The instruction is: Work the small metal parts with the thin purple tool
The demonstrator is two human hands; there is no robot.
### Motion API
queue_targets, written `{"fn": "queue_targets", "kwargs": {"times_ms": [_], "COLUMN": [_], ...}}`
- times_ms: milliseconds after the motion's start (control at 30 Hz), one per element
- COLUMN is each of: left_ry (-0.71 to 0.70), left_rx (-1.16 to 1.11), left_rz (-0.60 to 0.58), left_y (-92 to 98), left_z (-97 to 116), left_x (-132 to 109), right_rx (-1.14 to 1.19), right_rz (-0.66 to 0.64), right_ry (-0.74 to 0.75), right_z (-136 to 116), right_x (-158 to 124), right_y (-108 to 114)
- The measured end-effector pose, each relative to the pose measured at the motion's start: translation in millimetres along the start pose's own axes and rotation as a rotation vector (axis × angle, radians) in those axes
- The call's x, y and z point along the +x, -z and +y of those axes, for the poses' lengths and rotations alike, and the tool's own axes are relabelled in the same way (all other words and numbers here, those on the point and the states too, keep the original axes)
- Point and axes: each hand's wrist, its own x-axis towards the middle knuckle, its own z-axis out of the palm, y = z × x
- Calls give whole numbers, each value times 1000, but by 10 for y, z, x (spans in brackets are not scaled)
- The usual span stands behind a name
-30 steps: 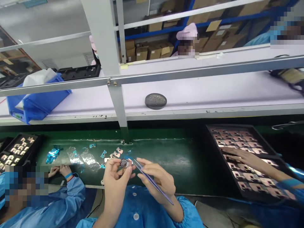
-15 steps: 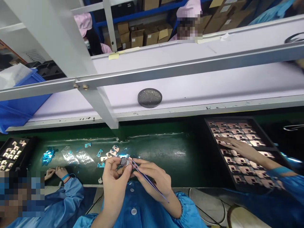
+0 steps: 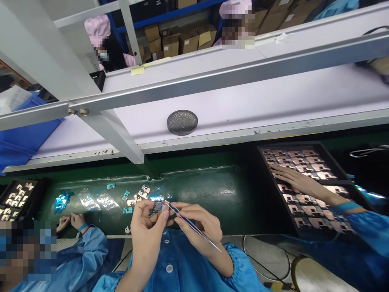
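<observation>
Between the thumb and fingers of my left hand (image 3: pixel 147 227) is a small circuit board (image 3: pixel 159 206), dark with a grey part, held above the green mat. My right hand (image 3: pixel 199 227) is closed around a pair of metal tweezers (image 3: pixel 197 230). The tweezers' tips touch or nearly touch the board's right edge; which of these I cannot tell. Just beyond my left hand lie several loose circuit boards (image 3: pixel 142 194), some copper-coloured and some blue. A small pale piece (image 3: pixel 127 230) rests near the mat's front edge.
A co-worker's hand (image 3: pixel 298 178) reaches over a black tray (image 3: pixel 326 162) of boards at right. Another co-worker's hands (image 3: pixel 77 221) are at left, near blue film (image 3: pixel 62 200) and clear plastic bags (image 3: pixel 106 201). A metal post (image 3: pixel 121 138) and a round dark dish (image 3: pixel 182 122) stand beyond.
The tweezers' rear end has swung slightly right and up, and my right hand has shifted a little. The co-worker's hand at right has moved slightly over the tray. The whole view has shifted slightly.
</observation>
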Motion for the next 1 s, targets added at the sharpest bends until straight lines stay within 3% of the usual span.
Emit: {"fn": "queue_targets", "kwargs": {"times_ms": [533, 667, 900, 1000], "left_ry": [-47, -39, -19, 13], "left_rx": [18, 30, 173, 141], "left_rz": [-29, -25, -29, -22], "left_y": [5, 20, 19, 54], "left_z": [-128, -165, -187, -249], "left_x": [-142, -195, -305, -294], "right_rx": [45, -41, -238, -315], "right_rz": [-25, -26, -2, 76], "right_ry": [86, 110, 286, 217], "right_z": [-120, -148, -90, -81], "right_x": [-98, -192, -400, -371], "right_y": [71, 64, 6, 35]}}
